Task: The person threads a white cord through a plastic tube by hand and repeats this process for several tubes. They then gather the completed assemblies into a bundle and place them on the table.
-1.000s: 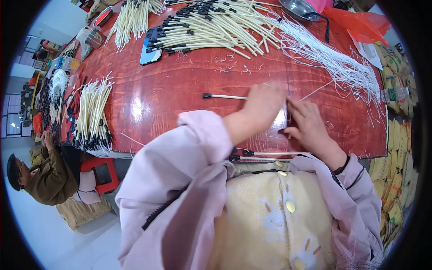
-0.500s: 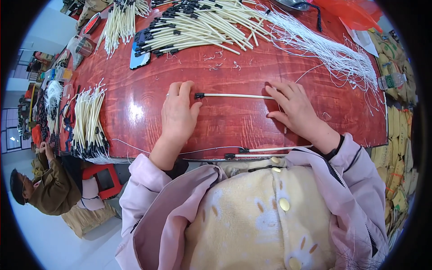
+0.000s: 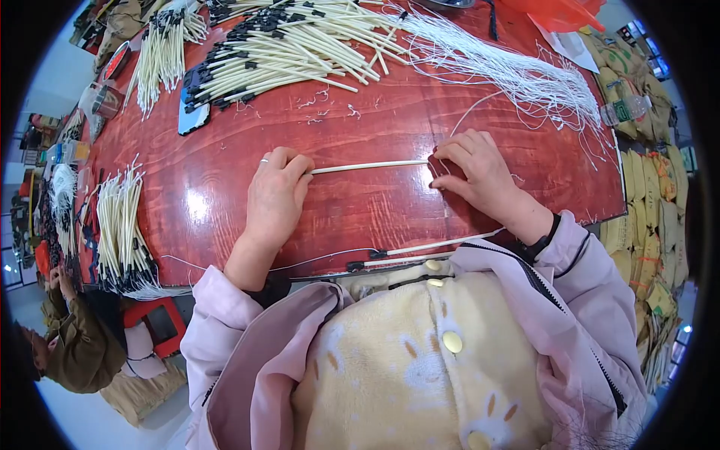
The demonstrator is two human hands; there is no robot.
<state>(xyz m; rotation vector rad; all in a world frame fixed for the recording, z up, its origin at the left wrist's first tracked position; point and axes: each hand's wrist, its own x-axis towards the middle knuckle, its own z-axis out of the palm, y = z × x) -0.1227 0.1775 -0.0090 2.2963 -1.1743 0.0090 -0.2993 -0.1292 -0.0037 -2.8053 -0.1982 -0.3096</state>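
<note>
A slim cream rod (image 3: 367, 166) lies level between my two hands above the red table. My left hand (image 3: 276, 199) is closed on its left end, with thumb and fingers together; the black fitting seen there earlier is hidden in my grip. At the other end, the curled fingertips of my right hand (image 3: 480, 174) meet the rod, the thumb set a little apart below. A thin white cord (image 3: 470, 111) arcs down to these fingers; whether they pinch it too I cannot tell. Two more rods with black ends (image 3: 420, 249) rest along the table's near edge.
A large heap of black-ended rods (image 3: 277, 56) lies at the back, with a phone (image 3: 193, 116) at its left. White cords (image 3: 517, 71) spread at the far right. Another rod bundle (image 3: 120, 229) sits left. Beyond the left side, a person (image 3: 82, 337) sits near a red stool (image 3: 171, 322).
My left hand has closed over the rod's black end. The rod's right end now shows at my right fingertips, and the white cord arcs higher. The whole view has shifted slightly.
</note>
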